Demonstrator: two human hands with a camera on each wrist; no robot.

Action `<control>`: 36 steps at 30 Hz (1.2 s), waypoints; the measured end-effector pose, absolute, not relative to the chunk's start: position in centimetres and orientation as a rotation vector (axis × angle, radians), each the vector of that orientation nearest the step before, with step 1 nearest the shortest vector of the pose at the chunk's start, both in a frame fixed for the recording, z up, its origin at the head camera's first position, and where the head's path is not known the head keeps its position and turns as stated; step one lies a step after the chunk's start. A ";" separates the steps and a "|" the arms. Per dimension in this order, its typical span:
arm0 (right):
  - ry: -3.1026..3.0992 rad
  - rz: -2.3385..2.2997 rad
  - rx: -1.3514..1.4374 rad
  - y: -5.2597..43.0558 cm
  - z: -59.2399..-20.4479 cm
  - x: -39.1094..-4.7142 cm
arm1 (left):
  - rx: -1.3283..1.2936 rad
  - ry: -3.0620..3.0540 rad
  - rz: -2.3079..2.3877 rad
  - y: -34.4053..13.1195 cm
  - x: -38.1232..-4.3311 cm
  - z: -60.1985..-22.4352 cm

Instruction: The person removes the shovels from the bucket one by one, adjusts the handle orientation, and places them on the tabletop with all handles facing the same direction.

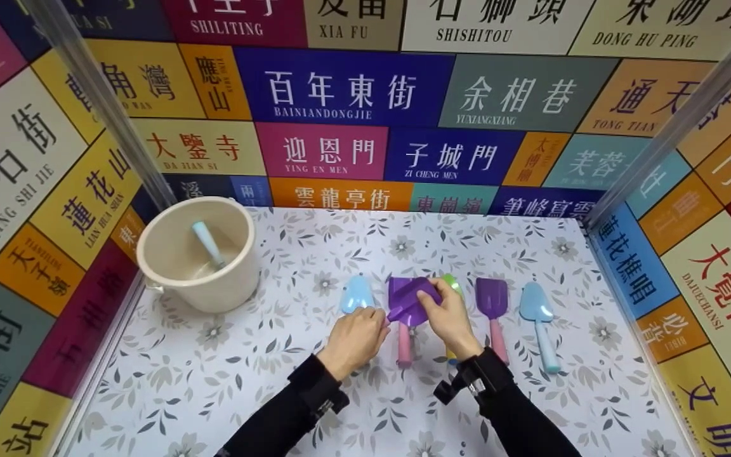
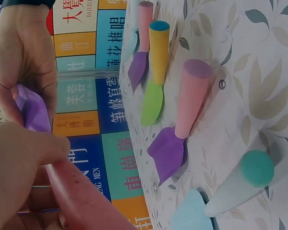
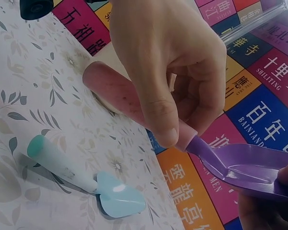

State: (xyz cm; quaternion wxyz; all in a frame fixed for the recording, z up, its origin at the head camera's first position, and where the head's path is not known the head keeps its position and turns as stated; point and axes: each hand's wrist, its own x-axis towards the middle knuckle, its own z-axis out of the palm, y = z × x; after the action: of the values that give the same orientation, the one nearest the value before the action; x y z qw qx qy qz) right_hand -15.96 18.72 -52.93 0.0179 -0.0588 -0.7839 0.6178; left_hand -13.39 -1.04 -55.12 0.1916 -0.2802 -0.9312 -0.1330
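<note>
A small purple shovel (image 3: 249, 165) with a pink handle is held above the table between both hands. My left hand (image 1: 354, 339) grips its handle (image 3: 117, 91), and my right hand (image 1: 451, 314) pinches the purple blade. Below lies a row of shovels: a light blue one (image 1: 357, 293) by the left hand, a purple one with a pink handle (image 1: 404, 349), and a green one with a yellow handle (image 2: 158, 52) partly hidden by my right hand in the head view. Farther right are another purple shovel (image 1: 491, 297) and a light blue one (image 1: 537, 303).
A cream bucket (image 1: 238, 279) stands at the table's back left, with a light blue-handled tool (image 1: 205, 238) leaning inside. Walls covered with colourful street-name signs (image 1: 346, 86) enclose the back and sides of the flower-patterned table (image 1: 226, 387).
</note>
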 end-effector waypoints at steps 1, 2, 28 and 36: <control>-2.443 1.915 -0.186 18.7 -52.9 -16.0 | -0.789 -2.618 -0.366 -1.1 -13.3 -55.1; -2.446 1.911 -0.185 18.7 -53.0 -16.0 | -0.792 -2.621 -0.362 -1.1 -13.3 -55.1; -2.657 1.633 0.148 21.9 -52.6 -14.7 | -0.701 -2.674 -0.482 -3.8 -12.7 -55.5; -2.730 1.197 0.403 24.6 -52.9 -13.5 | -0.550 -2.706 -0.617 -6.2 -13.0 -55.4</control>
State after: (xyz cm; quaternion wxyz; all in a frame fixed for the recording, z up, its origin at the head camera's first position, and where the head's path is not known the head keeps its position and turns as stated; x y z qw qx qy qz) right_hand -13.47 24.62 -52.92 0.0666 0.1336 -0.9056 0.3971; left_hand -12.99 -6.22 -55.39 0.1554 -0.1919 -0.9447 -0.2156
